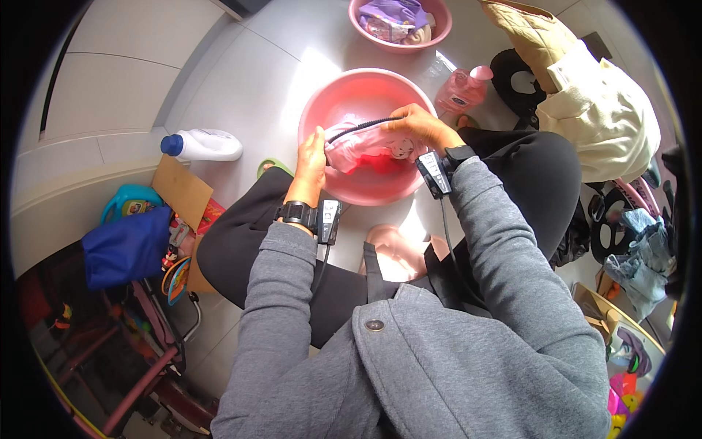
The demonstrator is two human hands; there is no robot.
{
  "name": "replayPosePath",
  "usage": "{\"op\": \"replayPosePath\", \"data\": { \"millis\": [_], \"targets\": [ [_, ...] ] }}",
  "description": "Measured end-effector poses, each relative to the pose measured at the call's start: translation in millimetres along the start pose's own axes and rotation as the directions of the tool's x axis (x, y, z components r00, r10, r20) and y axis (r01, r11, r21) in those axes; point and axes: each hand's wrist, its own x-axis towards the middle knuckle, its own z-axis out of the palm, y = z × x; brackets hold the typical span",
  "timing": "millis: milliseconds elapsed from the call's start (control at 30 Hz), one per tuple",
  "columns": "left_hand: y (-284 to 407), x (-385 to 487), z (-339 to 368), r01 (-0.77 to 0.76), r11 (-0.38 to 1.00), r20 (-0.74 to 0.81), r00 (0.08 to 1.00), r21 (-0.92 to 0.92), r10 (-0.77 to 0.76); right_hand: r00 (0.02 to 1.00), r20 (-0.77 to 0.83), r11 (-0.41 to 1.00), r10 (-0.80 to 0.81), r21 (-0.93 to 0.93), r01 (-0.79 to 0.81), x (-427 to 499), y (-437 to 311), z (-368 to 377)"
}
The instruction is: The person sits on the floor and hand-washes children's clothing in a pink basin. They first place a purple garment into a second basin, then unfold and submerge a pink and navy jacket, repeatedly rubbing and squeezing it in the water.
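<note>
A pink plastic basin (pixel 378 189) stands on the tiled floor before me. Over it I hold a wet-looking pink cloth garment (pixel 351 151) with a cartoon print, stretched between both hands. A dark ribbed cord or band (pixel 364 126) runs across its upper edge. My left hand (pixel 311 159) grips the garment's left end at the basin's rim, thumb up. My right hand (pixel 425 126) pinches its upper right part, fingers curled over the dark band. Red fabric or reddish water shows below the garment; I cannot tell which.
A second pink basin (pixel 403 49) holds purple and pink clothes. A pink liquid bottle (pixel 463 90) stands right of the near basin, a white blue-capped bottle (pixel 211 145) lies left. A cardboard box (pixel 184 189) with toys is at left; a wheeled thing (pixel 515 79) with cream clothing is at right.
</note>
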Motion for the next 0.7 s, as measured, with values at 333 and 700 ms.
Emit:
{"op": "replayPosePath", "data": {
  "millis": [333, 700],
  "targets": [
    [8, -11, -2, 0.257, 0.956, 0.515, 0.806, 0.138, -0.291, 0.980, -0.174, 0.995, -0.099, 0.004, 0.101, 14, 8, -12],
    [-10, -10, 7, 0.471, 0.752, 0.355, 0.875, -0.462, -0.330, 0.743, -0.487, 0.878, -0.460, -0.376, 0.297, 23, 73, 56]
  ]
}}
